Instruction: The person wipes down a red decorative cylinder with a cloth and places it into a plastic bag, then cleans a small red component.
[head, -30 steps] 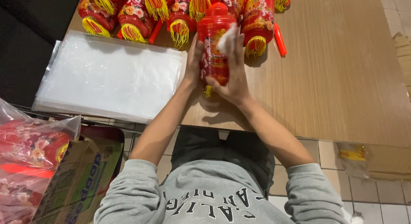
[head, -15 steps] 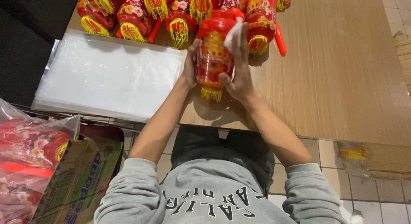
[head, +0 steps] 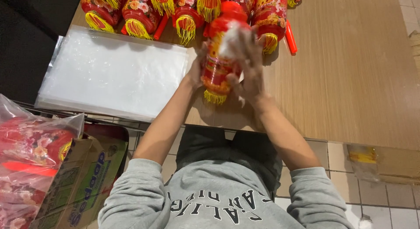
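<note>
Since the earlier frames the red lantern (head: 221, 58) has been lifted a little higher off the table (head: 350, 80) and tipped, so its yellow fringe now hangs clear above the wood. The left hand (head: 197, 69) is wrapped around the lantern's left side, and the right hand (head: 247, 67) is clasped over its front and right side, fingers spread across it; both hands grip it firmly between them.

The lantern is barrel-shaped, shiny red with gold and yellow patterns on its body, a rounded red cap at the far end and a short yellow tassel fringe at the near end. A pale, filmy patch shows under the right fingers, too blurred to tell what it is.

Just beyond it lies a row of similar lanterns (head: 144, 12). A stack of clear plastic bags (head: 109, 73) lies to the left on the table.
</note>
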